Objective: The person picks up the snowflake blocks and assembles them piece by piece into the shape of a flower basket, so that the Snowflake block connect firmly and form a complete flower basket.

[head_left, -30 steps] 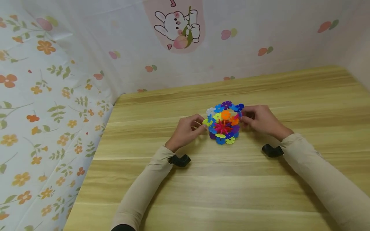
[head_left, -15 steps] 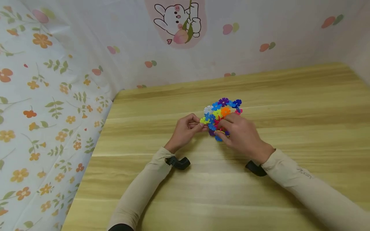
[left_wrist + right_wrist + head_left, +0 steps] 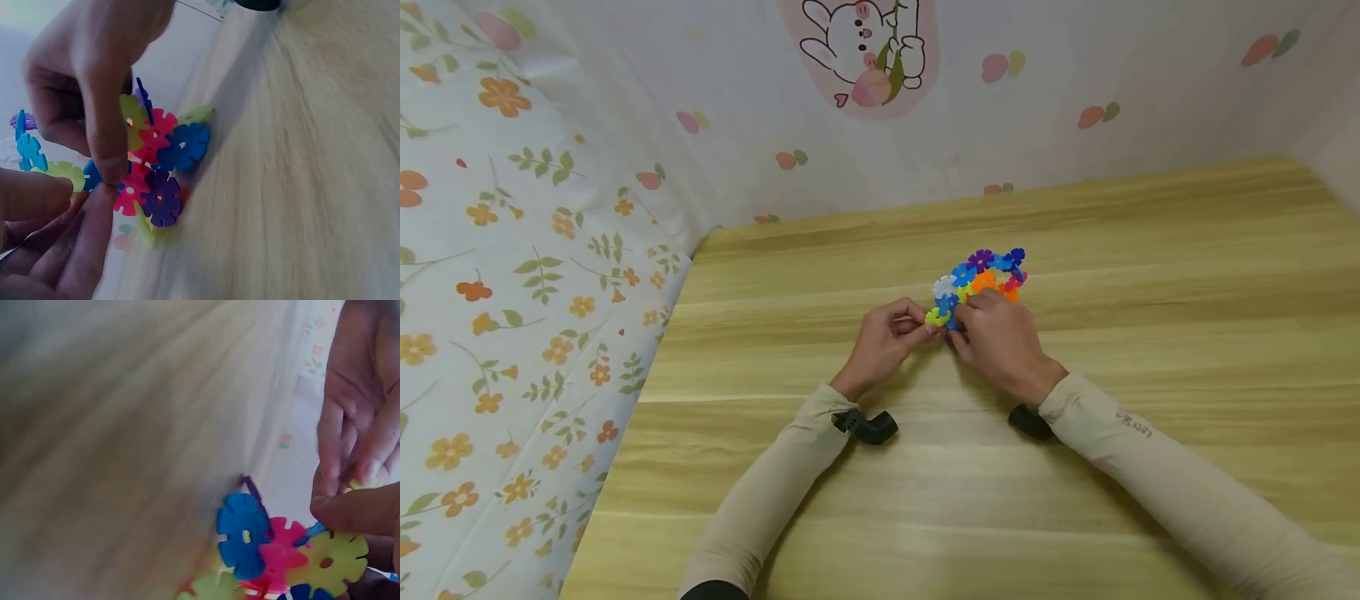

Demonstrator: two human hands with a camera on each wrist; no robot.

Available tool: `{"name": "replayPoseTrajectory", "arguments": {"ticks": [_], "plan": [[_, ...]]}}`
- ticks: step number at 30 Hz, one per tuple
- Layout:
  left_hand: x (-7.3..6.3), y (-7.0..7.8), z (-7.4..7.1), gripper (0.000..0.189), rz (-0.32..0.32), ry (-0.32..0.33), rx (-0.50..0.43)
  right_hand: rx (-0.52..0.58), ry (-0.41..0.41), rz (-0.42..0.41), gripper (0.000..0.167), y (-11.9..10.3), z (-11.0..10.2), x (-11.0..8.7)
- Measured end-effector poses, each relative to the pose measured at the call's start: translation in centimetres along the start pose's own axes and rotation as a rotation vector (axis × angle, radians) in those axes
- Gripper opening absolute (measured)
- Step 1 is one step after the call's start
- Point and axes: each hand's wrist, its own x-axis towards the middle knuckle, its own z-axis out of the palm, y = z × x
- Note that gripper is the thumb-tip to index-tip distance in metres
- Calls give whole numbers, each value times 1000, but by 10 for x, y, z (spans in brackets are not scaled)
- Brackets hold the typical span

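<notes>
A cluster of interlocked plastic snowflake discs [image 3: 981, 260] in blue, purple, orange, pink, white and yellow-green is between both hands on the wooden table. At its left side my left hand [image 3: 883, 346] pinches a yellow-green snowflake disc [image 3: 65, 175] between thumb and fingers. My right hand [image 3: 1003, 342] reaches over the front of the cluster and covers much of it. Its thumb and fingers pinch a blue snowflake disc [image 3: 93, 177] right beside the yellow-green one. Pink discs [image 3: 284, 550] and a larger blue disc [image 3: 242, 537] show below the right thumb in the right wrist view.
The wooden table [image 3: 925, 500] spreads around the hands. A white printed cloth [image 3: 722, 100] hangs behind its far edge, and a flowered cloth [image 3: 535, 333] borders the left. Black wrist mounts [image 3: 871, 427] sit at both wrists.
My right hand has left the cluster's right side and moved left across its front to a disc near my left hand. The left hand stays on the yellow-green disc.
</notes>
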Motion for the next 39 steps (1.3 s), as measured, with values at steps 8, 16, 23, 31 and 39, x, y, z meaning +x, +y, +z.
{"name": "replayPoseTrajectory", "arguments": {"ticks": [8, 16, 23, 31, 39], "plan": [[1, 3, 1, 8, 191, 10, 319, 61, -9, -1, 19, -4, -2, 7], [6, 7, 0, 7, 194, -25, 353, 121, 12, -2, 16, -3, 1, 7], [10, 9, 2, 11, 199, -41, 401, 121, 40, -28, 15, -1, 2, 9], [15, 13, -2, 9, 181, -47, 473, 139, -32, 1, 14, 2, -5, 13], [24, 5, -13, 14, 63, 59, 474, 240, 153, -7, 11, 31, -37, 0]]}}
